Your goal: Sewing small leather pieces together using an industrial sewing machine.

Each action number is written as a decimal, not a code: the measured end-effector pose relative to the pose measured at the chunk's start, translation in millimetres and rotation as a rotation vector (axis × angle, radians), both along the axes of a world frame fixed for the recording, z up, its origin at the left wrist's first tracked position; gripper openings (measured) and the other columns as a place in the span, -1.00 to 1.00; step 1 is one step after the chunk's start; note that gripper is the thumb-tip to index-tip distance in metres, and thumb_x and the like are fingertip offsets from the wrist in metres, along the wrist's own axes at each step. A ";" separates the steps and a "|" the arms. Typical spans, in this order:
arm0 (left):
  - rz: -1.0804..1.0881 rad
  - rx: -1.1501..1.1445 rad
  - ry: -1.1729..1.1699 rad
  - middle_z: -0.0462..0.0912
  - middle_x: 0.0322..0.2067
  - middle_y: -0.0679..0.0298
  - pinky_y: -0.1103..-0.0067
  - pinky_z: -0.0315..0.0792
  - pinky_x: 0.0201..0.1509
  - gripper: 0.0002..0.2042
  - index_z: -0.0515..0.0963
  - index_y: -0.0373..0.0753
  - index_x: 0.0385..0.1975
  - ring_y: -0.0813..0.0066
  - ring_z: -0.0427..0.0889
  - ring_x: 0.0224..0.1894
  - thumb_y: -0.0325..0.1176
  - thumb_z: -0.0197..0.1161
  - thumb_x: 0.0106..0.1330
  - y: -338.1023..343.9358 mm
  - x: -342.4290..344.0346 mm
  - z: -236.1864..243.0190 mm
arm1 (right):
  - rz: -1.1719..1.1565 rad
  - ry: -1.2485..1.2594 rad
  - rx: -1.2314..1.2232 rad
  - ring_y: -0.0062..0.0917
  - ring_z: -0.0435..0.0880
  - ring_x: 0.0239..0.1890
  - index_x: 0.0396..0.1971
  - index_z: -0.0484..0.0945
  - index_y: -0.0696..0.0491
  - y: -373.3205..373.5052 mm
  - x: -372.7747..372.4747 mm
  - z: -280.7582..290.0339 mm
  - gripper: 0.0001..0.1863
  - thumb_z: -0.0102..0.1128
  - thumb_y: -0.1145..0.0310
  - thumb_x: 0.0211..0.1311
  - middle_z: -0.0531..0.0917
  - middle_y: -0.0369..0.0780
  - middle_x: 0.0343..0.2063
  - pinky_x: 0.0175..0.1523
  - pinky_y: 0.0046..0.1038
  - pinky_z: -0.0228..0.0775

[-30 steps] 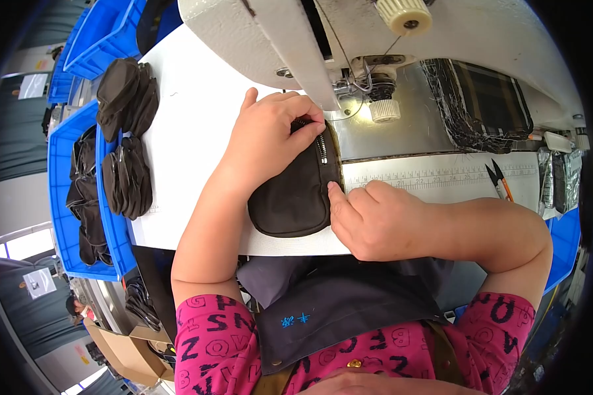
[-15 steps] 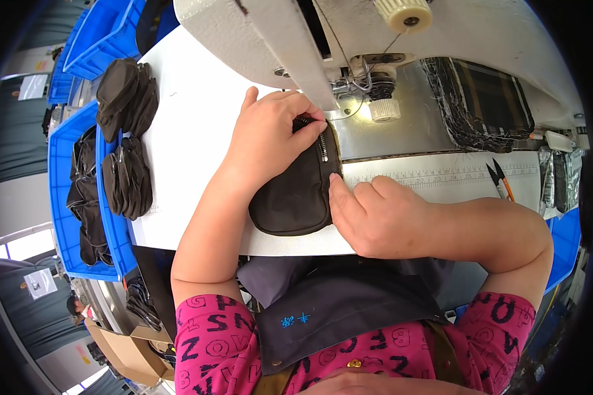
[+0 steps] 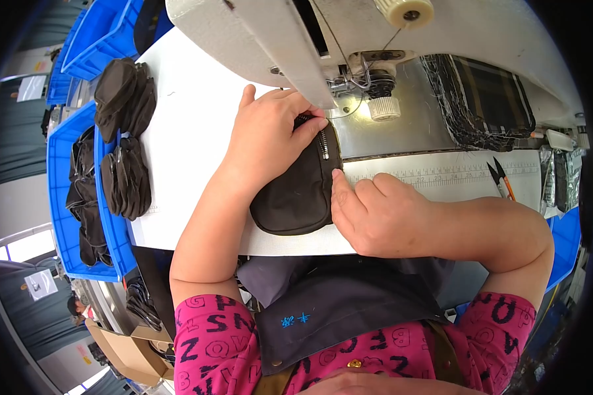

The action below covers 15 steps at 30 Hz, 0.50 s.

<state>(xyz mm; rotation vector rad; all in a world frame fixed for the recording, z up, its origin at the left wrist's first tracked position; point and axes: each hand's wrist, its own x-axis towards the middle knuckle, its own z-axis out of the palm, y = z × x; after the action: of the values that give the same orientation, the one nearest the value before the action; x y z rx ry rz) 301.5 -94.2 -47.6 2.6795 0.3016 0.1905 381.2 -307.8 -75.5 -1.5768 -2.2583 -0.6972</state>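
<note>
A dark zippered pouch [image 3: 293, 197] with a rounded near end lies on the white table, its far edge close to the needle area of the sewing machine [image 3: 257, 39]. My left hand [image 3: 270, 135] lies over the pouch's far left part, thumb and forefinger closed on its upper edge beside the metal zipper [image 3: 323, 145]. At the right edge, my right hand [image 3: 379, 214] pinches the pouch's side with thumb and forefinger, the other fingers curled. The pouch's upper left corner is hidden under my left hand.
Stacks of dark pouches [image 3: 126, 174] lie at the table's left, beside blue bins [image 3: 59, 197]. Dark fabric pieces with frayed edges [image 3: 487, 105] are piled behind the ruler strip [image 3: 435, 176]. Thread snips [image 3: 501, 179] rest at the right. An open cardboard box [image 3: 128, 352] stands lower left.
The pouch and both hands stay almost in place. My right fingertips have shifted very slightly farther up along the pouch's right edge.
</note>
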 end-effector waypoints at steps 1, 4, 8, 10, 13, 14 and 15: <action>0.002 0.011 0.003 0.75 -0.35 0.33 0.09 0.26 0.29 -0.87 0.69 -0.17 -0.33 0.24 0.68 -0.17 -0.26 0.39 0.32 -0.6 0.1 0.3 | 0.000 0.001 -0.001 -0.52 0.48 -0.56 -0.39 0.71 0.27 -0.5 -0.2 -1.0 -0.71 0.23 0.35 -0.01 0.74 -0.01 -0.40 -0.49 -0.49 0.18; -0.017 0.100 -0.016 0.73 -0.35 0.31 0.23 0.42 0.22 -0.84 0.65 -0.19 -0.28 0.23 0.71 -0.17 -0.26 0.41 0.32 -1.8 -0.7 0.6 | -0.001 -0.008 -0.026 -0.53 0.47 -0.57 -0.39 0.71 0.30 -1.8 -0.2 -2.4 -0.69 0.23 0.35 -0.04 0.71 -0.05 -0.46 -0.50 -0.50 0.16; -0.015 0.102 -0.031 0.72 -0.36 0.30 0.23 0.42 0.22 -0.84 0.65 -0.20 -0.28 0.22 0.71 -0.19 -0.26 0.42 0.32 -3.3 -0.1 -0.8 | 0.008 -0.023 -0.008 -0.54 0.42 -0.59 -0.41 0.70 0.27 -1.7 1.8 0.6 -0.72 0.25 0.35 -0.06 0.73 0.01 -0.39 -0.51 -0.51 0.14; -0.016 0.107 -0.039 0.72 -0.37 0.28 0.23 0.43 0.21 -0.83 0.65 -0.21 -0.28 0.20 0.71 -0.21 -0.26 0.42 0.31 -2.8 -0.3 -2.4 | 0.006 -0.022 -0.013 -0.55 0.39 -0.60 -0.45 0.70 0.22 -1.7 2.0 0.8 -0.76 0.26 0.36 -0.07 0.77 0.08 -0.29 -0.52 -0.52 0.12; -0.016 0.088 -0.056 0.72 -0.37 0.26 0.18 0.41 0.24 -0.81 0.65 -0.22 -0.29 0.20 0.71 -0.22 -0.25 0.44 0.30 -2.1 -0.1 -4.4 | 0.001 -0.036 0.003 -0.54 0.40 -0.60 -0.45 0.69 0.23 -1.5 2.1 2.0 -0.76 0.25 0.36 -0.07 0.77 0.09 -0.29 -0.52 -0.51 0.12; -0.016 0.089 -0.056 0.72 -0.37 0.26 0.18 0.41 0.24 -0.81 0.65 -0.22 -0.29 0.20 0.71 -0.22 -0.25 0.44 0.30 -2.5 -0.4 -3.3 | 0.008 -0.033 -0.019 -0.51 0.47 -0.56 -0.42 0.70 0.27 -2.2 1.6 3.5 -0.73 0.25 0.37 -0.06 0.75 0.07 -0.35 -0.50 -0.50 0.16; -0.010 0.115 -0.038 0.72 -0.37 0.26 0.16 0.40 0.26 -0.80 0.64 -0.22 -0.29 0.19 0.71 -0.21 -0.24 0.44 0.29 -3.3 -0.5 -1.4 | 0.015 -0.032 -0.040 -0.47 0.54 -0.52 -0.38 0.70 0.32 -2.8 1.5 4.3 -0.70 0.24 0.38 -0.04 0.72 0.04 -0.42 -0.48 -0.49 0.20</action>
<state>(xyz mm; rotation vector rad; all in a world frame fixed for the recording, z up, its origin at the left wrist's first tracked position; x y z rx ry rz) 301.0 -97.6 -49.0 2.7869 0.2726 0.2631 382.7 -310.6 -71.2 -1.5760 -2.3183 -0.6825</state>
